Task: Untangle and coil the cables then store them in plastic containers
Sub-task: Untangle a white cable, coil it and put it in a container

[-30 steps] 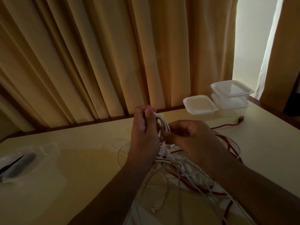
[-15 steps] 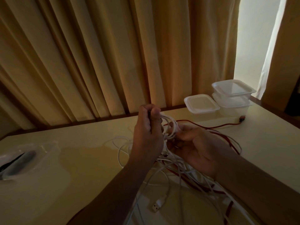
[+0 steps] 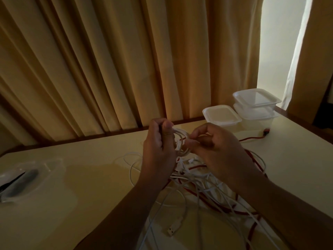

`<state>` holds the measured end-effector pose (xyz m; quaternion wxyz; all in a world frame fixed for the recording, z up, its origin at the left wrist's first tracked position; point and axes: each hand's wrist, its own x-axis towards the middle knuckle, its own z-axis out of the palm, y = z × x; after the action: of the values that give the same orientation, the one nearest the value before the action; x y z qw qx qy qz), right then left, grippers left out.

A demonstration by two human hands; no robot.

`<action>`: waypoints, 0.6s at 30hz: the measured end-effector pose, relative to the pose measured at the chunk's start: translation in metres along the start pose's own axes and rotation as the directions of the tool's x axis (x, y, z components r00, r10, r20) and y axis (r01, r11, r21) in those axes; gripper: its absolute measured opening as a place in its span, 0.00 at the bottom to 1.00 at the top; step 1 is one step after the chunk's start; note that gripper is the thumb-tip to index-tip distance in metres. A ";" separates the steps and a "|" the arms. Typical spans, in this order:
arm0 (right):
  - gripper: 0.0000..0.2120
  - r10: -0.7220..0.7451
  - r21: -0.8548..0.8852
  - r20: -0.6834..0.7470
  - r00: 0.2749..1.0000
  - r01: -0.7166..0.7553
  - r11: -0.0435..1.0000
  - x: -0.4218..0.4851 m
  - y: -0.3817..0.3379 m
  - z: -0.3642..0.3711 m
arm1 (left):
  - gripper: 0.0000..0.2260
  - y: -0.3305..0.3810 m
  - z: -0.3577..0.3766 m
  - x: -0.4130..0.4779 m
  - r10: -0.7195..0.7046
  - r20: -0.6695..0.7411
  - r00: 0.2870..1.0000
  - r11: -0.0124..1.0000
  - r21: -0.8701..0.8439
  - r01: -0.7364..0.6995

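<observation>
While the left hand (image 3: 158, 147) grips a small coil (image 3: 180, 139) of white cable, its fingers curled round the loops and the thumb pressed on top, the right hand (image 3: 218, 152) pinches a loop on the coil's far side, seemingly to lay on another turn. Both hands are raised just above the tangle (image 3: 196, 179), a loose heap of white and red cables lying on the worktop (image 3: 90, 177) below them and to their right. A white USB plug (image 3: 173, 230) trails out of it toward the near edge, and a red cable (image 3: 252, 138) runs off toward the far right corner. The task looks to be at an early stage: one cable is partly coiled, the others are knotted together, and nothing appears to be stored. At that corner wait a lidded container (image 3: 221, 115) and, just beside it, a stacked pair (image 3: 256, 105); whether any of them holds something cannot be told. A clear plastic bag (image 3: 19, 179) with something dark inside lies at the far left. Behind the pale worktop hang ochre curtains (image 3: 108, 60), with a bright gap (image 3: 281, 42) at the right, and the room is dim.
</observation>
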<state>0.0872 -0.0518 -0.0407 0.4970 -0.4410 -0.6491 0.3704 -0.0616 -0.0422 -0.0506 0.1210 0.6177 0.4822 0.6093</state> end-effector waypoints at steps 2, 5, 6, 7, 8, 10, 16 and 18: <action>0.03 0.000 0.036 -0.024 1.000 0.001 0.999 0.003 0.003 -0.002 | 0.09 0.002 -0.001 0.000 -0.048 -0.015 0.999 0.998 -0.048 0.047; 0.02 0.058 0.130 0.011 0.998 -0.059 0.990 0.008 0.005 -0.006 | 0.10 0.000 -0.001 0.001 -0.117 -0.013 0.993 0.985 -0.126 0.114; 0.03 0.090 0.144 0.033 0.995 -0.094 0.985 0.010 0.007 -0.006 | 0.10 -0.001 -0.001 0.002 -0.126 -0.004 0.992 0.981 -0.148 0.124; 0.06 0.129 0.161 0.060 0.990 -0.137 0.977 0.010 0.008 -0.006 | 0.10 -0.001 0.000 0.001 -0.126 0.003 0.992 0.981 -0.150 0.125; 0.09 0.155 0.167 0.098 0.983 -0.170 0.971 0.010 0.007 -0.005 | 0.10 -0.001 0.000 0.001 -0.116 0.010 0.993 0.984 -0.135 0.116; 0.11 0.108 0.168 0.199 0.974 -0.142 0.976 0.007 0.008 -0.002 | 0.07 0.000 0.002 -0.001 -0.067 0.026 0.997 0.995 -0.076 0.069; 0.12 -0.137 -0.273 0.161 0.977 0.178 0.946 0.005 0.013 0.009 | 0.08 0.002 0.005 -0.006 -0.012 0.116 0.993 0.998 -0.053 0.019; 0.10 -0.201 -0.332 0.124 0.972 0.231 0.914 0.006 0.018 0.008 | 0.11 0.005 0.003 -0.005 -0.076 0.135 0.988 0.989 -0.118 0.092</action>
<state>0.0823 -0.0406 -0.0568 0.4213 -0.4301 -0.7696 0.2126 -0.0553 -0.0470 -0.0506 0.2161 0.6266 0.4600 0.5908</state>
